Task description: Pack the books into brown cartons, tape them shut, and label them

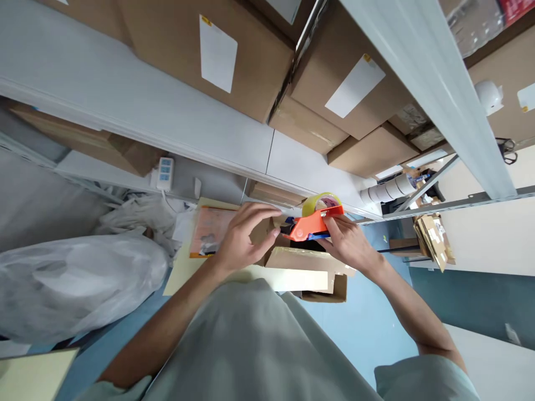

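1. White plastic bag [83, 284]: located at the left, resting bulged beside the work area.
2. Power strip [165, 172]: white with blue outlet faces, positioned left of centre, below the far shelf [217, 125].
3. Table [179, 278]: pale yellow top, in front of the person's body.
4. Orange printed packet [209, 231]: lies flat on the table, just left of the left hand.
5. Left hand [243, 234]: partly open, thumb and forefinger parted, fingertips at the left end of the tape dispenser. Whether they grip the tape end cannot be told.
6. Open carton [301, 259]: located beneath the dispenser, flaps spread.
7. Tape dispenser [309, 225]: orange, held between the two hands above the open carton. A yellow tape roll [309, 207] is mounted on its far side.
8. Right hand [346, 242]: closed around the right end of the dispenser, thumb on the orange body.
9. White rolls [388, 190]: laid in a row at the far right, near the shelf's end.
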A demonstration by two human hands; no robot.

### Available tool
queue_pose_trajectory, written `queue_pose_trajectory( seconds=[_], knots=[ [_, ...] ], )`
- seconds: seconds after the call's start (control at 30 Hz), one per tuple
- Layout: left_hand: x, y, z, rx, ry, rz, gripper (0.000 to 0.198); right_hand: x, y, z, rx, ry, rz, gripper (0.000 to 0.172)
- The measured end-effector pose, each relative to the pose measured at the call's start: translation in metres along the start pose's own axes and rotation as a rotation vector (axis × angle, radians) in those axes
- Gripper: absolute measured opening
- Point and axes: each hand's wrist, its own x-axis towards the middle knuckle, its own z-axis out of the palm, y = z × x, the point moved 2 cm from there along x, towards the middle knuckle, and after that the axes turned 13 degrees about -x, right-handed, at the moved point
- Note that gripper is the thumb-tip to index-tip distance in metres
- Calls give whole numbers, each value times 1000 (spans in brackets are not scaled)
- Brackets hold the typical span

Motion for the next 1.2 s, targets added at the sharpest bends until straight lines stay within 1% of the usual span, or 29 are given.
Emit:
queue_pose_trajectory(
  seconds=[0.13,0.23,0.3,0.37,0.43,0.5,0.6,0.67,0.73,0.83,0.87,0.9,0.97,1.07,1.2],
  knots=[
    [2,-6,-3,-93,-67,-15,11,4,-8,-2,-9,-5,-45,33],
    [1,-11,-5,-142,-77,-89,9,7,-15,-3,12,-76,-4,38],
    [-2,-16,-7,-182,-76,-200,10,11,-20,-6,39,-163,64,43],
    [-7,-23,-8,-244,-73,-358,16,17,-23,-11,82,-288,149,47],
    [-14,-32,-7,-324,-73,-520,27,26,-26,-17,133,-430,243,50],
    [-21,-39,-4,-408,-59,-651,39,37,-28,-25,180,-557,325,53],
    [-30,-44,1,-532,-16,-801,52,54,-29,-41,263,-719,372,59],
    [-37,-47,0,-597,16,-885,56,60,-23,-53,329,-823,362,64],
    [-45,-53,-9,-619,73,-953,56,60,-11,-67,369,-921,364,68],
    [-64,-75,-26,-605,198,-1020,57,53,14,-85,347,-1047,436,72],
    [-71,-84,-30,-611,221,-1039,58,51,21,-90,332,-1081,468,72],
    [-78,-93,-31,-625,231,-1056,59,50,26,-94,319,-1110,495,72],
    [-91,-109,-27,-669,217,-1083,59,50,29,-99,299,-1139,532,71],
    [-105,-125,-13,-705,218,-1081,58,56,23,-102,283,-1138,548,71],
    [-114,-140,8,-670,231,-1091,61,62,12,-101,272,-1088,527,76]
  ],
)
